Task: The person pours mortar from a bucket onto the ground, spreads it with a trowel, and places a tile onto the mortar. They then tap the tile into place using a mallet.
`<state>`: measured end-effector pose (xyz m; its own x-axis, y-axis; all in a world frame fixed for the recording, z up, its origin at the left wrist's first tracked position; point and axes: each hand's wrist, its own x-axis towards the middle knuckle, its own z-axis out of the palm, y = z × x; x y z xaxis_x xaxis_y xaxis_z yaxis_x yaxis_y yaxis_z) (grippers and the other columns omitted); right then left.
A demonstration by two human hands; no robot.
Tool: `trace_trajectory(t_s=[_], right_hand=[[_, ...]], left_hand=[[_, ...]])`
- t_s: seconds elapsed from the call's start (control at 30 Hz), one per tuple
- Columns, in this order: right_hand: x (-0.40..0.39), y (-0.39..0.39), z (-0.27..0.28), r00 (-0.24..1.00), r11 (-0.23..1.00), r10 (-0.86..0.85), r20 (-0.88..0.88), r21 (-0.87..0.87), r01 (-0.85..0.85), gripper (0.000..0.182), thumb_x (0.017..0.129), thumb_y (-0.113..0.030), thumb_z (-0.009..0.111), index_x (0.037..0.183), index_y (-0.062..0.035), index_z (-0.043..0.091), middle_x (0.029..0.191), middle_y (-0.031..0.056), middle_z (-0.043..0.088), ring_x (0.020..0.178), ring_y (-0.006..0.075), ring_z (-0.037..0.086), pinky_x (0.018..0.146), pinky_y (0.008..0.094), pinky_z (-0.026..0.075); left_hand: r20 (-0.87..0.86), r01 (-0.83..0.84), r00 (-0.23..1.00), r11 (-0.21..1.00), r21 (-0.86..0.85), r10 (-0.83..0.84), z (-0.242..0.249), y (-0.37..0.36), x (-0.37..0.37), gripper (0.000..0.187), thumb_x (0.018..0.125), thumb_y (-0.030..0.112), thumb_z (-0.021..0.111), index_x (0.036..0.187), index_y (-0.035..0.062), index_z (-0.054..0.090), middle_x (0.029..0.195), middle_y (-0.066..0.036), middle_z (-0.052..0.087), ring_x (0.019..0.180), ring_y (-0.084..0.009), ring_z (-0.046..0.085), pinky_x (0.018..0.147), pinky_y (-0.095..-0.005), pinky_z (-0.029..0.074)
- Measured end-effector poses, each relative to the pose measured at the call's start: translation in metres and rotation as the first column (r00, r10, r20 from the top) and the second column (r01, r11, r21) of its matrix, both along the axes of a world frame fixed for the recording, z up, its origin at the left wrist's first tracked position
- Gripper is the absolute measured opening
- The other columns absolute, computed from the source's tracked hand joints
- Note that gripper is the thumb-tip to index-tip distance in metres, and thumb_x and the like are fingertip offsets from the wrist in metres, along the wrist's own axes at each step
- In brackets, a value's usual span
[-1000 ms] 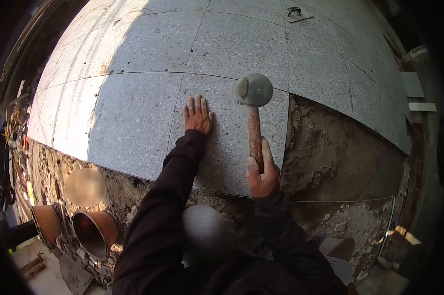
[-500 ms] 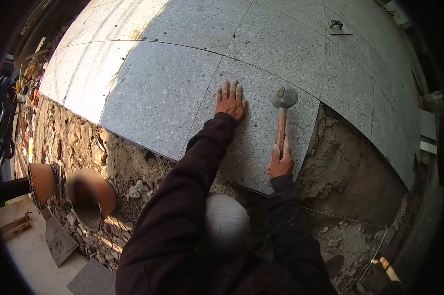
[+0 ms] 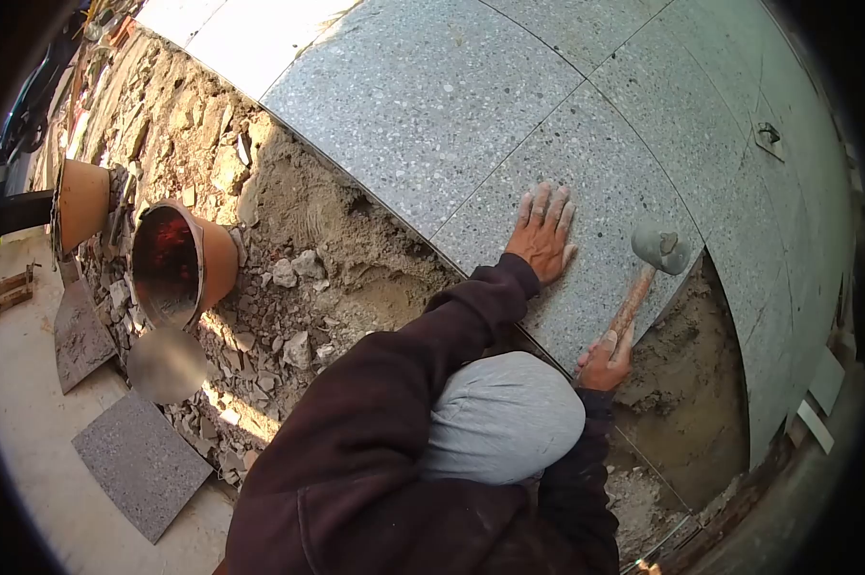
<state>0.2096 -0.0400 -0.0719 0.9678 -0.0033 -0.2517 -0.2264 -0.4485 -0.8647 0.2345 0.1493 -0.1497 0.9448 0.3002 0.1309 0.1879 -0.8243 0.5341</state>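
My left hand (image 3: 542,236) lies flat, fingers stretched, on a grey speckled floor tile (image 3: 612,177). To its right, my right hand (image 3: 607,360) is wrapped round the wooden handle of a rubber mallet (image 3: 658,246). The mallet's grey head overlaps the same tile near its right edge. Past that edge lies a bed of damp mortar (image 3: 705,388). A knee in light grey cloth (image 3: 509,412) sits just below the tile's near edge.
Laid tiles (image 3: 423,86) spread to the far side. An orange bucket (image 3: 219,268) stands on rubble at left, another bucket (image 3: 82,203) beside it. A loose tile piece (image 3: 143,465) lies lower left. A small clip-like object (image 3: 770,141) rests on the far right tiles. A string (image 3: 648,460) crosses below the mortar.
The view has turned and shifted left and nearer, so hands and tile appear further right. The mallet now tilts to the right, its head nearer the tile's edge. My left hand stays flat.
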Motion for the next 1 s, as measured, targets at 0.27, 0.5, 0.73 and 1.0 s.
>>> trace_trajectory(t_s=[0.27,0.5,0.73,1.0], right_hand=[[0.022,-0.033,-0.023,0.968,0.961,0.182,0.173,-0.242,-0.138,0.047,0.086,-0.029,0.048,0.122,0.0004,0.043,0.072,0.018,0.057,0.06,0.0252,0.057,0.056,0.0338,0.045],[0.041,-0.179,0.093,0.879,0.777,0.462,0.113,-0.53,-0.34,0.044,0.083,-0.031,0.054,0.112,0.0006,0.049,0.082,0.0212,0.061,0.077,0.0321,0.062,0.065,0.0376,0.048],[-0.052,-0.283,0.128,0.958,0.793,0.28,-0.058,-0.548,-0.265,0.041,0.082,-0.029,0.055,0.11,-0.0004,0.05,0.083,0.0205,0.06,0.077,0.0317,0.061,0.064,0.0374,0.047],[-0.085,-0.269,0.072,0.975,0.925,0.205,-0.079,-0.311,-0.22,0.042,0.079,-0.029,0.057,0.107,0.0024,0.051,0.084,0.0227,0.058,0.08,0.0322,0.06,0.064,0.0376,0.046]], left_hand=[[-0.05,0.009,0.999,0.987,0.162,-0.001,0.004,-0.01,0.004,0.06,0.084,0.037,0.043,0.129,-0.0011,0.03,0.14,-0.016,0.02,0.13,-0.0381,0.009,0.104,-0.0507,0.007],[-0.094,0.086,0.994,0.944,0.317,-0.059,-0.004,-0.012,0.006,0.06,0.086,0.039,0.04,0.13,-0.0008,0.03,0.141,-0.016,0.018,0.13,-0.0392,0.01,0.103,-0.0517,0.009],[-0.26,0.14,0.965,0.906,0.399,-0.035,-0.003,-0.012,0.01,0.063,0.088,0.044,0.033,0.133,0.0009,0.024,0.142,-0.016,0.015,0.131,-0.0381,0.008,0.104,-0.0496,0.009],[-0.329,0.201,0.942,0.902,0.382,-0.071,0.006,-0.004,0.012,0.066,0.087,0.047,0.032,0.135,0.0033,0.021,0.143,-0.015,0.011,0.131,-0.0375,0.006,0.104,-0.0495,0.009]])
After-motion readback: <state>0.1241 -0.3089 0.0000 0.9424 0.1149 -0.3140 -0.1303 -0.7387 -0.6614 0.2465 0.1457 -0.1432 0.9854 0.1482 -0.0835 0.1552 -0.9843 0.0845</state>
